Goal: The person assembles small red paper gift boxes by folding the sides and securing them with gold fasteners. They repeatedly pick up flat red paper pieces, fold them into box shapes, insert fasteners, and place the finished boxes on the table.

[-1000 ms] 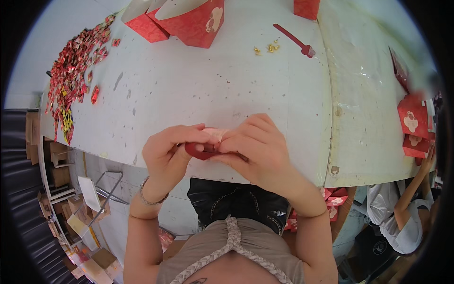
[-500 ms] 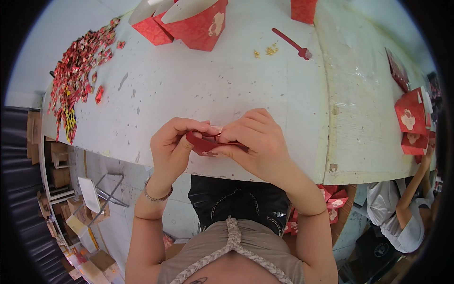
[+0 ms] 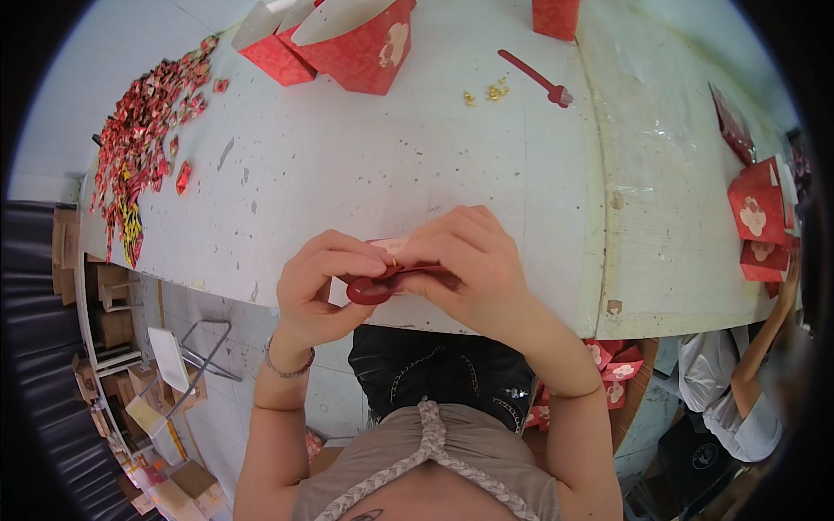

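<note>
Close to the table's near edge, both hands are closed on a red strap (image 3: 369, 291) with a wide rounded end. My left hand (image 3: 317, 282) pinches it with thumb and fingers, the rounded end showing by the thumb. My right hand (image 3: 478, 265) grips the strap's other part, fingers curled over it and thumb beneath. A tiny gold piece (image 3: 393, 260) shows between the fingertips. Behind the fingers a pale and red piece (image 3: 385, 246) peeks out; its kind is mostly hidden. Farther off lie a similar red strap (image 3: 530, 75) and several small gold pieces (image 3: 496, 91).
Red paper boxes (image 3: 365, 48) stand at the far side, another box (image 3: 556, 17) to their right. A heap of red wrapped sweets (image 3: 148, 130) covers the far left. At right, a person's arm (image 3: 773, 321) reaches toward red boxes (image 3: 756, 208). A carton (image 3: 638, 373) of red pieces sits below the table.
My left hand has turned and shifted its hold, so the strap's rounded end now faces up below the fingers. The tiny gold piece has come into sight. My right hand stays nearly in place.
</note>
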Demonstrator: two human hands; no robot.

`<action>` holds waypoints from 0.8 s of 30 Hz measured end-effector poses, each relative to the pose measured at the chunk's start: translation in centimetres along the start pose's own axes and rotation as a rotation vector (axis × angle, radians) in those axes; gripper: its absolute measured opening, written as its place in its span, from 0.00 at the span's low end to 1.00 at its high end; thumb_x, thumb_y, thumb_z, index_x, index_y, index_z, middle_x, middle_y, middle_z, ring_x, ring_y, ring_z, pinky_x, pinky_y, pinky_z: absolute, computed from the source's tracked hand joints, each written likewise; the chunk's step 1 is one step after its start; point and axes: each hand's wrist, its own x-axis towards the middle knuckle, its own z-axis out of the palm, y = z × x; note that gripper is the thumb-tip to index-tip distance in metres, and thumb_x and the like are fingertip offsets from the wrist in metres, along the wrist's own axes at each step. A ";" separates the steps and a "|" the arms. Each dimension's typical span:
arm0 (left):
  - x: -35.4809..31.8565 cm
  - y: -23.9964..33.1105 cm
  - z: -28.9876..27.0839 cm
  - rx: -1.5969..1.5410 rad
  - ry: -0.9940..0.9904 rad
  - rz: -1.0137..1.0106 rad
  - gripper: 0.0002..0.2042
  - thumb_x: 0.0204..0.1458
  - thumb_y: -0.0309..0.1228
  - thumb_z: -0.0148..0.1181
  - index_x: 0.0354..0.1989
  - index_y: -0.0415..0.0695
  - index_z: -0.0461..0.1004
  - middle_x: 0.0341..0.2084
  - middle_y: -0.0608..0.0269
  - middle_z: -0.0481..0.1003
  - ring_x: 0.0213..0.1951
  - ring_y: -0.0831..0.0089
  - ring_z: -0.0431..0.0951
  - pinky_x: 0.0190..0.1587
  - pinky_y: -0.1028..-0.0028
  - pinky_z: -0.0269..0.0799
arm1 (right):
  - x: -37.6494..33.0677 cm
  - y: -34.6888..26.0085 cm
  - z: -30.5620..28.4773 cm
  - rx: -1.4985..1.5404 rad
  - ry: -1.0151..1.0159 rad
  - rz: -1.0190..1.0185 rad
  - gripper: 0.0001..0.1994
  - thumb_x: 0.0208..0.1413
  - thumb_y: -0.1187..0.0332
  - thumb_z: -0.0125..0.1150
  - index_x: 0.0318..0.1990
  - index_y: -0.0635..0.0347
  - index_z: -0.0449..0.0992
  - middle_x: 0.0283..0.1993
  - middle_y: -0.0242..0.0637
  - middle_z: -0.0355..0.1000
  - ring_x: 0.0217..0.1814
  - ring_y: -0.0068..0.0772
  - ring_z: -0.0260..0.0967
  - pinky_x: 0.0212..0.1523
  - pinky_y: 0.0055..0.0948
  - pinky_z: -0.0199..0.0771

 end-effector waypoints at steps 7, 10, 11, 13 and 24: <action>1.0 0.9 -0.1 0.098 -0.109 -0.069 0.19 0.32 0.14 0.60 0.37 0.41 0.76 0.41 0.57 0.68 0.39 0.69 0.73 0.37 0.74 0.73 | -0.3 0.4 0.2 -0.003 0.016 -0.182 0.11 0.33 0.73 0.69 0.28 0.56 0.74 0.33 0.27 0.71 0.30 0.30 0.65 0.33 0.29 0.61; 1.2 0.8 -0.5 0.110 -0.152 -0.052 0.19 0.31 0.14 0.60 0.36 0.41 0.76 0.43 0.57 0.67 0.40 0.69 0.73 0.39 0.74 0.73 | -0.2 0.4 0.3 0.007 0.018 -0.175 0.12 0.32 0.73 0.70 0.28 0.56 0.74 0.32 0.27 0.71 0.30 0.30 0.65 0.32 0.28 0.61; 1.2 0.8 -0.5 0.137 -0.144 -0.012 0.19 0.31 0.15 0.60 0.36 0.41 0.76 0.42 0.57 0.67 0.40 0.69 0.73 0.39 0.74 0.73 | -0.2 0.5 0.2 0.005 0.008 -0.164 0.12 0.32 0.74 0.70 0.27 0.56 0.74 0.32 0.28 0.71 0.30 0.30 0.65 0.32 0.28 0.61; 0.9 0.4 -0.3 0.193 -0.129 0.068 0.18 0.30 0.15 0.60 0.35 0.42 0.75 0.42 0.57 0.68 0.39 0.69 0.72 0.40 0.73 0.72 | -0.2 0.5 0.2 0.009 0.000 -0.134 0.12 0.32 0.74 0.70 0.27 0.56 0.74 0.32 0.28 0.71 0.30 0.30 0.65 0.32 0.28 0.61; 0.7 -0.8 -0.9 0.096 -0.130 -0.067 0.10 0.40 0.15 0.59 0.33 0.38 0.73 0.39 0.61 0.70 0.36 0.75 0.72 0.34 0.78 0.71 | -0.2 0.7 0.8 0.110 -0.001 -0.039 0.13 0.34 0.73 0.72 0.28 0.55 0.72 0.32 0.30 0.70 0.31 0.29 0.68 0.30 0.25 0.65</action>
